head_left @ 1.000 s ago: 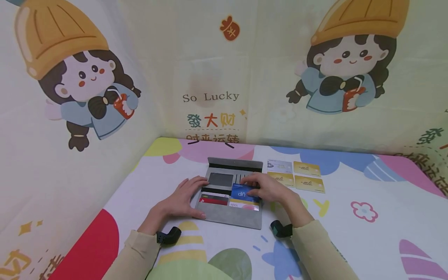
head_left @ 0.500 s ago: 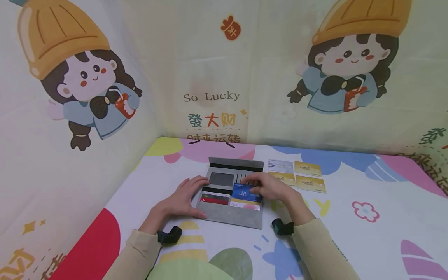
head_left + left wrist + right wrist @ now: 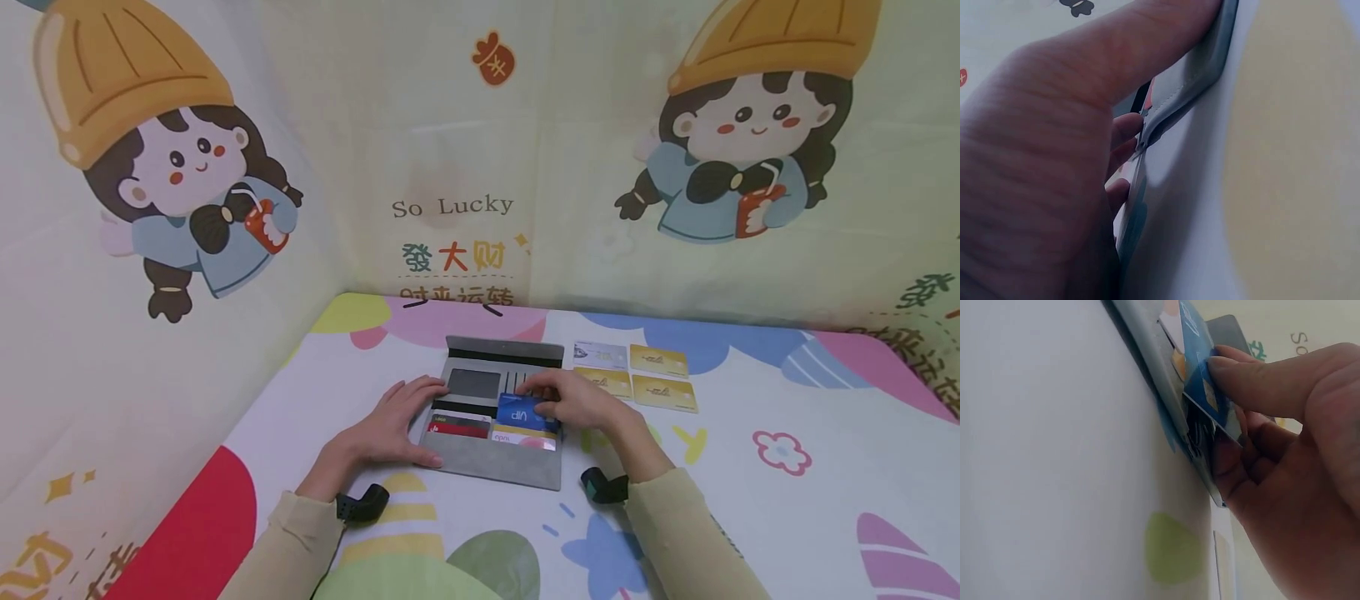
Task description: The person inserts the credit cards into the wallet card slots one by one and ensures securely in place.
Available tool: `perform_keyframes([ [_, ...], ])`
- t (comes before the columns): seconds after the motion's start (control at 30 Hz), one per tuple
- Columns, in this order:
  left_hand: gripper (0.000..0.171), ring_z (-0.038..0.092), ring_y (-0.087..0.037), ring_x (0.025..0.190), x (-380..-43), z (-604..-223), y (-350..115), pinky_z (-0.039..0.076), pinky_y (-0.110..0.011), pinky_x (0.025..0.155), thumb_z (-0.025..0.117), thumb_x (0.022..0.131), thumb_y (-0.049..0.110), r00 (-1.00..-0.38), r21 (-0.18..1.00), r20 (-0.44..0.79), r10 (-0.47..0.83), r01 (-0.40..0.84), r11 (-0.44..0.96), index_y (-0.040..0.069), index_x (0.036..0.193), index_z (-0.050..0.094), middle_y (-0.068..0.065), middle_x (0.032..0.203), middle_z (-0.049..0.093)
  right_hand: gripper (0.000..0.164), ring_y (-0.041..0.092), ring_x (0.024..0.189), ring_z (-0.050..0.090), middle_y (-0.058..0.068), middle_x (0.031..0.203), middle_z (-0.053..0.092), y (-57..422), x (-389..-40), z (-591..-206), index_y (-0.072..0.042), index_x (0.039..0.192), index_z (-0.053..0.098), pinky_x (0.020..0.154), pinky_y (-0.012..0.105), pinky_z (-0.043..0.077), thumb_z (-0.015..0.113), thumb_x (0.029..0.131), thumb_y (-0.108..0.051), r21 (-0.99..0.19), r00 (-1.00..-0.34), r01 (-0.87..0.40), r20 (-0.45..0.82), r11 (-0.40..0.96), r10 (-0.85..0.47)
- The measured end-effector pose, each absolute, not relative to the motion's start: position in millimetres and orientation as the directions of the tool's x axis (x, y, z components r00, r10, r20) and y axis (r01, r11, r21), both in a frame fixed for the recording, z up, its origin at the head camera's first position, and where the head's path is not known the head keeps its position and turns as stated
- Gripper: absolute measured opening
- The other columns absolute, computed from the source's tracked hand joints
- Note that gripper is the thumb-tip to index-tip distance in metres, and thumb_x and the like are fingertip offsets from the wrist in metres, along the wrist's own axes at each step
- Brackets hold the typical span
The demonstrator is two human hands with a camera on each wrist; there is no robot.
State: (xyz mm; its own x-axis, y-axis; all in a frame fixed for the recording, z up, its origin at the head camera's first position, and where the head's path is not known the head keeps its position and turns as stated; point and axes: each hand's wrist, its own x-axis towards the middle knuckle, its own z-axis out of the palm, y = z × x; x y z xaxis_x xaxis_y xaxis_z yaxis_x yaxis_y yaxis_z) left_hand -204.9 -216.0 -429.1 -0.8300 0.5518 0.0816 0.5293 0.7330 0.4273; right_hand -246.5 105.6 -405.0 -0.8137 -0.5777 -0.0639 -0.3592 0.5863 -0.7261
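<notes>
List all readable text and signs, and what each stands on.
"So Lucky": backdrop
"發大财": backdrop, partly repeated at edges
"时来运转": backdrop, bottom cut off
"VIP", upside down: blue card
"Y": tablecloth
Too small or unclear: gold cards, silver card, pocketed cards, red pouch sign

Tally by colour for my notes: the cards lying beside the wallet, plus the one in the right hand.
Silver card: 1
Gold cards: 3
Blue card, pinched in the right hand: 1
Total: 5
</notes>
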Motion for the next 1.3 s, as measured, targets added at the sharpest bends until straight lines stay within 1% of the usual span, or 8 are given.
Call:
perform_keyframes([
  [0.1,0.1,0.022,-0.018,0.134,-204.5,-427.7,-215.8,0.006,-0.05,0.11,0.069,0.062,0.07,-0.828,0.432,0.09,0.553,0.533,0.728,0.017,0.141,0.038,-0.001,0.146,0.03,0.029,0.014,0.093,0.054,-0.008,0.108,0.06,105.5,-246.8,-406.3,-0.022,0.114,0.065,0.089,0.039,0.045,0.061,0.089,-0.007,-0.729,-0.807,-0.366,-0.061,0.578,-0.588],
  [0.23,0.099,0.023,-0.019,0.134,-203.9,-426.4,-215.7,0.006,-0.05,0.11,0.069,0.062,0.069,-0.83,0.433,0.087,0.552,0.53,0.729,0.017,0.141,0.038,-0.001,0.146,0.03,0.029,0.015,0.093,0.054,-0.008,0.108,0.06,104.9,-247.0,-406.9,-0.022,0.114,0.065,0.088,0.038,0.045,0.062,0.089,-0.008,-0.731,-0.801,-0.374,-0.055,0.571,-0.595],
  [0.4,0.099,0.021,-0.016,0.135,-204.6,-426.4,-215.9,0.005,-0.047,0.11,0.069,0.062,0.069,-0.835,0.434,0.072,0.546,0.519,0.736,0.019,0.141,0.037,0.0,0.147,0.029,0.029,0.015,0.092,0.054,-0.007,0.108,0.059,104.1,-246.7,-406.8,-0.022,0.114,0.065,0.086,0.035,0.046,0.062,0.089,-0.009,-0.736,-0.795,-0.381,-0.047,0.559,-0.605],
  [0.67,0.1,0.02,-0.014,0.135,-204.9,-427.5,-215.7,0.004,-0.046,0.111,0.069,0.062,0.069,-0.838,0.433,0.064,0.542,0.513,0.741,0.019,0.141,0.036,0.002,0.147,0.028,0.026,0.015,0.092,0.054,-0.005,0.107,0.06,104.4,-246.2,-408.2,-0.017,0.113,0.065,0.087,0.037,0.046,0.064,0.088,-0.011,-0.734,-0.773,-0.426,-0.009,0.529,-0.635],
  [0.9,0.099,0.02,-0.013,0.135,-205.2,-428.0,-216.2,0.004,-0.046,0.111,0.069,0.062,0.069,-0.838,0.431,0.064,0.543,0.513,0.742,0.02,0.141,0.036,0.003,0.147,0.028,0.026,0.018,0.083,0.051,-0.003,0.094,0.058,103.6,-245.8,-407.8,-0.016,0.111,0.064,0.074,0.034,0.045,0.066,0.086,-0.01,-0.74,-0.767,-0.436,0.008,0.512,-0.641],
  [1.13,0.099,0.021,-0.014,0.134,-205.2,-428.1,-216.0,0.005,-0.046,0.111,0.069,0.062,0.069,-0.834,0.427,0.074,0.547,0.522,0.739,0.019,0.141,0.037,0.003,0.147,0.029,0.025,0.015,0.087,0.055,-0.005,0.101,0.062,102.8,-245.1,-405.6,-0.014,0.111,0.066,0.083,0.035,0.047,0.066,0.086,-0.009,-0.741,-0.768,-0.43,0.0,0.516,-0.64],
  [1.3,0.099,0.022,-0.015,0.134,-204.6,-427.8,-216.2,0.006,-0.048,0.11,0.069,0.062,0.069,-0.832,0.432,0.083,0.548,0.526,0.732,0.018,0.141,0.037,0.002,0.147,0.03,0.025,0.017,0.085,0.053,-0.004,0.101,0.061,103.6,-245.8,-405.0,-0.013,0.109,0.067,0.079,0.034,0.046,0.068,0.084,-0.009,-0.733,-0.741,-0.472,0.031,0.489,-0.67],
])
